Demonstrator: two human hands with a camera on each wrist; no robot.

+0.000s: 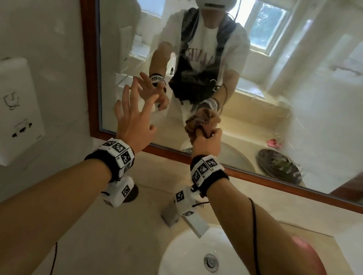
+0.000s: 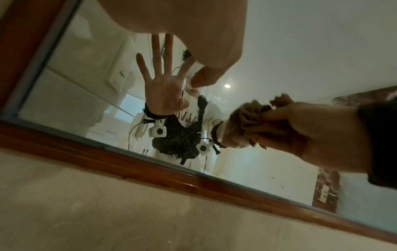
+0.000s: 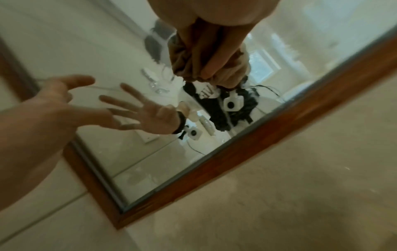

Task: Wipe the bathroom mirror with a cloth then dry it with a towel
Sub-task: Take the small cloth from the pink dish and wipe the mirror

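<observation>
Step in hand: the wet wipe, by my reading. The right hand has the brown cloth bunched up and pressed to the mirror low down, about 6 o'clock on the glass, just above the bottom rail of the wooden frame.
Right hand: clenched round the cloth, fingers curled over the wad so folds spill out past the knuckles. The wrist view shows it blurred, so I take it to be mid-stroke.
Left hand: released, fingers spread wide, holding nothing, raised close to the glass at about 9 o'clock from the cloth. Whether the tips touch the mirror I cannot tell.
Where the cloth is: against the lower middle of the mirror, directly above the faucet and the white basin.
Glass condition: streaks and droplets show toward 3 o'clock, on the right half; the patch by the cloth looks clearer.
Doing it well: I would flatten the wad so more cloth meets the glass, then work in overlapping passes out toward 3 o'clock and up to 12, keeping steady pressure.
Watch for: the bare left palm; if it lands on the glass it will leave prints to redo. Drips will likely run to the bottom rail, so finish along that edge.
Still to come: the towel, which I do not see anywhere here.
</observation>
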